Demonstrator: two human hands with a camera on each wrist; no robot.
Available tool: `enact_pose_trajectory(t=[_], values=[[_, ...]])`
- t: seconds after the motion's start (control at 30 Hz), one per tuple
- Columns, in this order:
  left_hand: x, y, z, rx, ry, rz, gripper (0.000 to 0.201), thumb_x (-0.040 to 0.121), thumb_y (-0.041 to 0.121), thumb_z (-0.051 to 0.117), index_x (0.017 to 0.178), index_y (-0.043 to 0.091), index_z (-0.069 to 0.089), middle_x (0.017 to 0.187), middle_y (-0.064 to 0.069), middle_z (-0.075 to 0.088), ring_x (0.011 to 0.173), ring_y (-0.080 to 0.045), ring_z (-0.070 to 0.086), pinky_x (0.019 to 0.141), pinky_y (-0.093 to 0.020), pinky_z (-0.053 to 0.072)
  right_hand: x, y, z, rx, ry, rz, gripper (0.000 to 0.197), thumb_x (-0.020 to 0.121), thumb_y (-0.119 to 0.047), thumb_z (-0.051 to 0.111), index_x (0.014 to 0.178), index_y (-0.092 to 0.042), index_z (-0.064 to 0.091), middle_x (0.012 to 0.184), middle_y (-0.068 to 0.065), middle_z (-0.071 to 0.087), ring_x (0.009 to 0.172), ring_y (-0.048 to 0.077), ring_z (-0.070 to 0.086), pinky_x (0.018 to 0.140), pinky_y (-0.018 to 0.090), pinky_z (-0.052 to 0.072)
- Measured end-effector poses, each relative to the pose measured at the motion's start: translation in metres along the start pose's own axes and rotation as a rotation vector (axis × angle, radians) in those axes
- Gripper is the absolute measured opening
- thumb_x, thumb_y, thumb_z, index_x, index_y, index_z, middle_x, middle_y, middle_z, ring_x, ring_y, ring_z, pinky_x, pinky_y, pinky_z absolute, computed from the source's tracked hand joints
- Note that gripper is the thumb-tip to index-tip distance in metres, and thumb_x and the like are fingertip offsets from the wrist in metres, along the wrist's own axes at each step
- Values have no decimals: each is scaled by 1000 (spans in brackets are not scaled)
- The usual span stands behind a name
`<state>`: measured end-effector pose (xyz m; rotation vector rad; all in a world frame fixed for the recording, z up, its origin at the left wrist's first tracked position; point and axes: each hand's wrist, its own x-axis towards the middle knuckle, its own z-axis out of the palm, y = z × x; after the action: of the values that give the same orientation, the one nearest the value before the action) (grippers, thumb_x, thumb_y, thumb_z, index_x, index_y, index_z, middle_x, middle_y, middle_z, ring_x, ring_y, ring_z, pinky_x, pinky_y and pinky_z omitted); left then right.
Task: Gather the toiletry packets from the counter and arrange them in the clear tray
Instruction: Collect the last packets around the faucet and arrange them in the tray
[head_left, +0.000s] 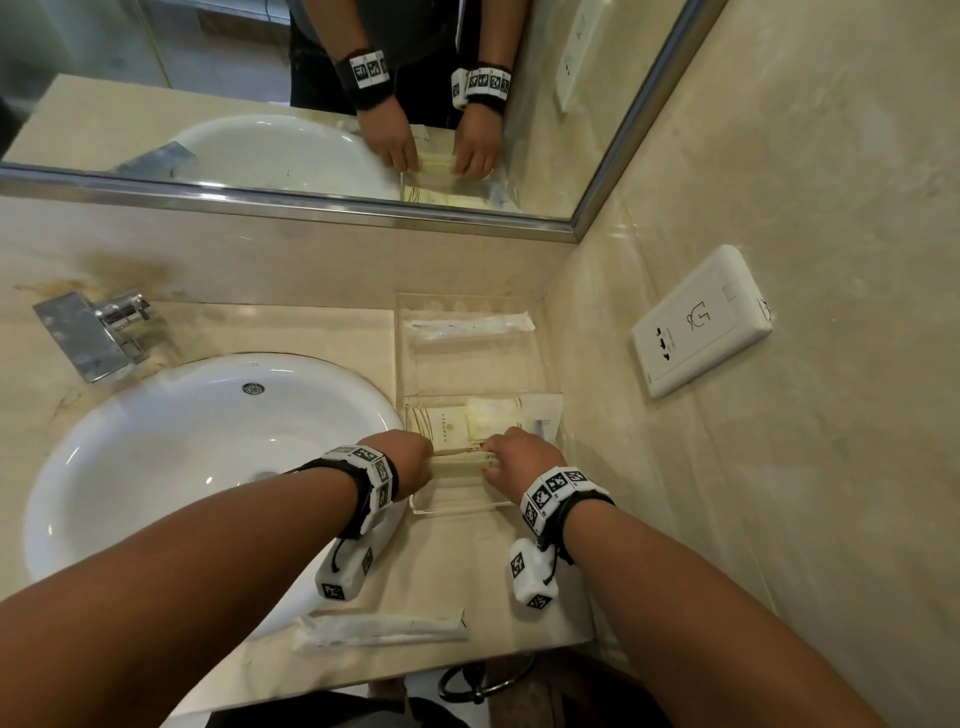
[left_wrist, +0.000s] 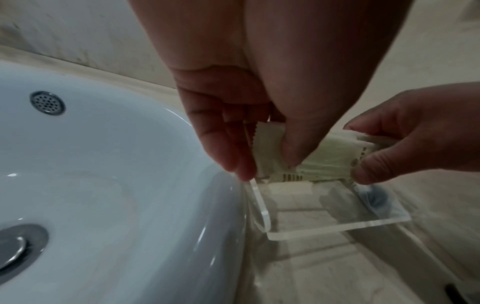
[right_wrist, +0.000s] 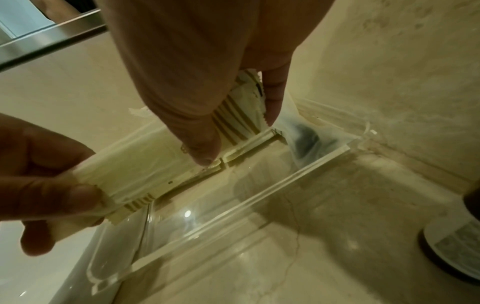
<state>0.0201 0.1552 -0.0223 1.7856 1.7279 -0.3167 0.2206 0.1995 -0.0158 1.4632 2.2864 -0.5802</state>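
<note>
**Both hands hold one packet over the tray's near section**

Beige marble counter (head_left: 322, 332) fills the head view, with one white basin (head_left: 197, 452) at left and one clear tray (head_left: 478, 374) against the right wall. The left hand (head_left: 413, 462) and right hand (head_left: 519, 457) each pinch an end of one cream packet (head_left: 462, 463) above the tray's near compartment. One long white packet (head_left: 472, 325) lies in the far compartment; about three flat sachets (head_left: 483, 421) overlap in the middle one, though their exact count is unclear. One more long packet (head_left: 379, 631) lies on the counter by its front edge, apart from the tray. The tray stands just beside the basin rim, close to the wall.

From the left wrist, the left hand (left_wrist: 233, 115) pinches the packet (left_wrist: 311, 158) between thumb and fingers, and the right hand (left_wrist: 415, 133) grips the other end. The tray's near corner (left_wrist: 262, 216) sits just beside the basin (left_wrist: 103, 185).

From the right wrist, the right hand (right_wrist: 197, 102) pinches the packet (right_wrist: 145, 164), the left hand (right_wrist: 44, 181) holds its far end, and the tray rim (right_wrist: 259, 193) runs below. A blurred dark item (right_wrist: 306, 137) shows in a sachet behind.
</note>
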Motion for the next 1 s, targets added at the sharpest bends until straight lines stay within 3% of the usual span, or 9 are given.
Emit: enact_pose_trajectory(t=[0.1,0.27,0.43,0.53,0.63,0.8,1.0], values=[[2,-5,5,-26,22,-12,23,93,27,49,102,15,67,99,-3,67,94,-25,63,75,-31,48,4,-3,2,1,-1,-20,36,95,-32,58,131,-28,59,121,2,61,109,24,61,86,35,50],[4,-15,8,-81,50,-5,25,92,22,49,108,20,68,104,-1,68,98,-24,63,80,-31,48,5,-7,4,48,39,18,19,95,-24,60,113,-27,53,91,-6,61,85,19,60,71,31,48],[10,-15,7,-78,54,5,24,91,16,48,96,15,72,91,-3,66,87,-24,63,69,-29,46,10,-7,10,74,34,37,20,94,-27,59,114,-28,63,112,-2,60,102,20,59,85,35,52],[12,-16,8,-94,54,3,26,92,14,47,102,16,70,98,-3,68,92,-25,64,73,-30,47,11,-7,13,105,97,44,21,94,-25,59,114,-25,66,117,1,57,105,22,58,85,34,51],[13,-18,9,-131,87,0,25,93,15,46,111,18,62,107,-2,66,97,-24,61,75,-30,43,11,-8,15,126,186,71,15,92,-23,61,107,-23,63,114,2,54,106,22,52,83,33,48],[13,-17,7,-108,107,3,15,93,21,51,105,18,60,106,-2,61,93,-23,60,72,-29,42,11,-6,13,150,175,75,3,94,-20,60,96,-22,61,105,-1,56,106,23,48,89,34,45],[11,-16,4,-51,55,1,17,92,18,49,92,17,66,91,-2,60,84,-22,61,66,-29,42,7,1,8,162,131,20,6,93,-19,56,93,-25,56,87,-9,58,92,19,51,78,35,49]])
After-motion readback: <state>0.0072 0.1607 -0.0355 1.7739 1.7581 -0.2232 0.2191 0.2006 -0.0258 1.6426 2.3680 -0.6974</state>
